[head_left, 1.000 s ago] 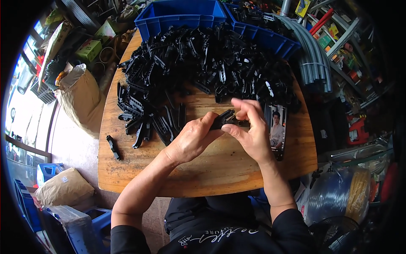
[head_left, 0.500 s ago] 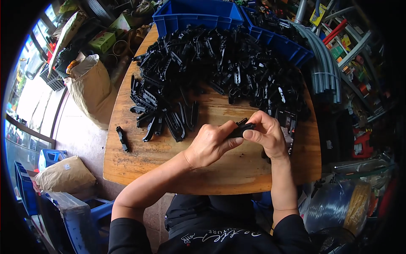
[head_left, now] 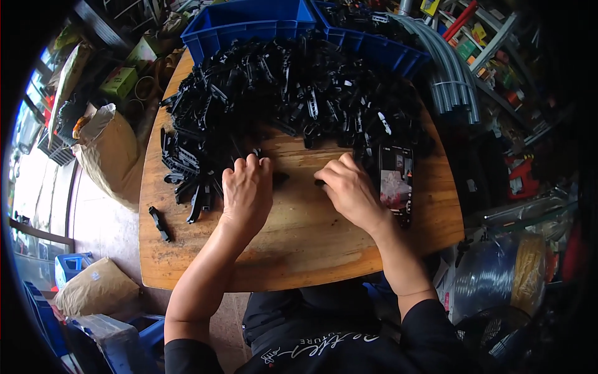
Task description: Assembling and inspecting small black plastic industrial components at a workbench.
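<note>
My left hand (head_left: 248, 190) reaches over the front left edge of a heap of black plastic parts (head_left: 268, 81), fingers curled down with their tips hidden. A dark piece (head_left: 281, 179) shows beside its thumb side; whether the hand grips it I cannot tell. Over the bare wood in front of the heap, my right hand (head_left: 350, 188) is closed, and a small black plastic piece (head_left: 320, 182) peeks out at its fingertips. Several longer black parts (head_left: 198, 202) lie just left of my left hand.
A phone (head_left: 397, 184) with its screen lit rests right of my right hand on the wooden table (head_left: 299, 255). One loose black part (head_left: 159, 223) lies near the left edge. Two blue bins (head_left: 249, 28) stand behind the heap. A paper sack (head_left: 109, 153) is on the floor at left.
Both hands were together on a black part above the table; now they are apart. The left moved to the parts at left, the right toward the heap's front. The view has shifted, uncovering the phone.
</note>
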Demonstrator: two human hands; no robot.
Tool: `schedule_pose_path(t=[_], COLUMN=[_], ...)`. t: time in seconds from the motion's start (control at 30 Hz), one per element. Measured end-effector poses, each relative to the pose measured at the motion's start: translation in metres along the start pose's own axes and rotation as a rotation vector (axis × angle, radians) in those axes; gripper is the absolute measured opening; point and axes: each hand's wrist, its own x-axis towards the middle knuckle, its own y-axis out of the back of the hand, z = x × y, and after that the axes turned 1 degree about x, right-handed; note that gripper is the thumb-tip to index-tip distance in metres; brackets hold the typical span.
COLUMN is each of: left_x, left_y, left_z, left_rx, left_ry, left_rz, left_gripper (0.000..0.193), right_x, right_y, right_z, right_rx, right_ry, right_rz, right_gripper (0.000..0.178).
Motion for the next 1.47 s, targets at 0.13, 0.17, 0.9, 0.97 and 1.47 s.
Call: schedule_pose_path(t=[0.13,0.17,0.9,0.97,1.47], left_x=[0.001,0.003,0.010,0.013,0.009], left_y=[0.003,0.006,0.017,0.023,0.020], left_z=[-0.002,-0.005,0.013,0.015,0.007], left_rx=[-0.069,-0.068,-1.829,-2.015,-1.863], left_ry=[-0.046,-0.046,0.476,0.537,0.563], left_rz=[0.009,0.011,-0.236,-0.265,-0.576], left_gripper=[0.025,0.025,0.024,0.028,0.029], right_x=[0.001,0.000,0.000,0.001,-0.003], right_y=[0.003,0.000,0.008,0.012,0.013], right_z=[-0.003,-0.005,-0.014,-0.013,-0.014], right_rx=[0.104,0.175,1.404,1.391,0.932], right_ry=[0.042,0.013,-0.292,-0.333,-0.239], right_rz=[0.153,0.191,0.116,0.134,0.241], right_gripper=[0.024,0.025,0.033,0.035,0.033])
